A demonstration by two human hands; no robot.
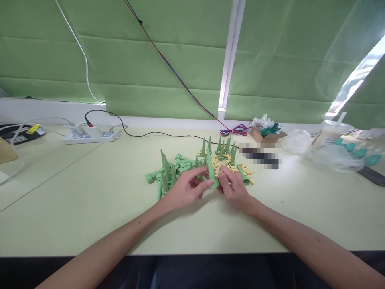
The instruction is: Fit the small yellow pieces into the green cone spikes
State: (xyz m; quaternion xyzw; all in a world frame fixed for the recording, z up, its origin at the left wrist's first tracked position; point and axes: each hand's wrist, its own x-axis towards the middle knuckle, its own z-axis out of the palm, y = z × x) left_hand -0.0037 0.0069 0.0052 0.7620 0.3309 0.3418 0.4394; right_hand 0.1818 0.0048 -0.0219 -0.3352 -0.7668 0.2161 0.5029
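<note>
A green cone (211,169) stands nearly upright between my hands, its tip pointing up. My left hand (191,186) holds it near the base with thumb and fingers. My right hand (233,186) is closed at the cone's lower right side; whatever its fingers pinch is hidden. Left of and behind my left hand lies a pile of green cones and tubes (159,186), some upright. More green cones (221,152) stand behind my hands, with small yellow pieces (245,169) scattered among them. One green cone (242,174) leans just right of my right hand.
A white power strip (90,137) with plugs sits at the back left. Along the back right are a small cardboard box (268,137), plastic bags (337,159), a cup (326,134), teal pieces (359,153) and a dark phone (373,175). A black cable (162,133) crosses the table's rear.
</note>
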